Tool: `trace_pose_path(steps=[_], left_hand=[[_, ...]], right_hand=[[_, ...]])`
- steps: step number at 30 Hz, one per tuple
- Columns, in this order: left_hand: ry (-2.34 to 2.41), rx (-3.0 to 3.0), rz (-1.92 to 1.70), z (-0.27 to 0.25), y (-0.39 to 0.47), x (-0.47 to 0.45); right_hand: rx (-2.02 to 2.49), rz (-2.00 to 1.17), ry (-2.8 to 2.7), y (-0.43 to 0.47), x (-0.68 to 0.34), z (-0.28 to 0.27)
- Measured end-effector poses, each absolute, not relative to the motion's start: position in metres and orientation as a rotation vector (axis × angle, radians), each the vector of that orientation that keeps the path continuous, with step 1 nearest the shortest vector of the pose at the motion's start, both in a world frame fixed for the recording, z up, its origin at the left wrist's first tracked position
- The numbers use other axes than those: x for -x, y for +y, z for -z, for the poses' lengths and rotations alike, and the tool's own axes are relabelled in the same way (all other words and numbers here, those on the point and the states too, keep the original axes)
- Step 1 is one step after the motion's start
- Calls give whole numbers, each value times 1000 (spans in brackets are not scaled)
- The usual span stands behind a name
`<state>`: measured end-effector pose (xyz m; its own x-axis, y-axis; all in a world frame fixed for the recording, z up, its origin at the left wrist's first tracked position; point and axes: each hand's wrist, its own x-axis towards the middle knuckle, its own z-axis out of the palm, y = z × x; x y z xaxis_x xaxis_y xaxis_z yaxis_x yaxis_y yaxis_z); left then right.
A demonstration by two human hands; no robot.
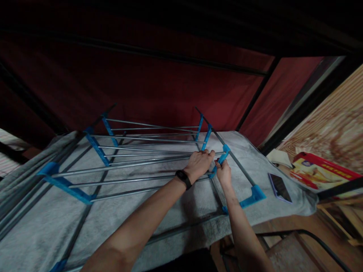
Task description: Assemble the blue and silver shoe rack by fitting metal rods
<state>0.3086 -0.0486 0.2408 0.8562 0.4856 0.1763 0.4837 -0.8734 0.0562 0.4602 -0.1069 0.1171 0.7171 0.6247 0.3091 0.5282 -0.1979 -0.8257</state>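
A rack of thin metal tubes point(127, 182) and blue plastic brackets point(98, 150) lies on its side across a grey cloth. My left hand point(200, 165), with a black band at the wrist, curls over a metal tube near the rack's right end. Close beside it, my right hand point(223, 172) grips a blue bracket point(225, 150) where the tube's end meets it. Its fingertips are partly hidden behind the bracket. Nearer to me on the right, another blue bracket point(256, 194) joins the side pole and has no cross tubes in it.
The grey cloth point(181, 211) covers the surface beneath the rack. A phone point(280, 187) lies right of my right arm, with a red and yellow box point(317, 172) beyond it. Dark metal posts point(297, 109) and a red curtain point(159, 90) enclose the far side. Loose poles point(28, 196) lie left.
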Motion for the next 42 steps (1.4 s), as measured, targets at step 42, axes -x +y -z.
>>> trace_pose_path(steps=[42], left_hand=[[1005,-2901,-730,-127,-84,-152]], right_hand=[[2025,-63,-1003,-110,-473,-102]])
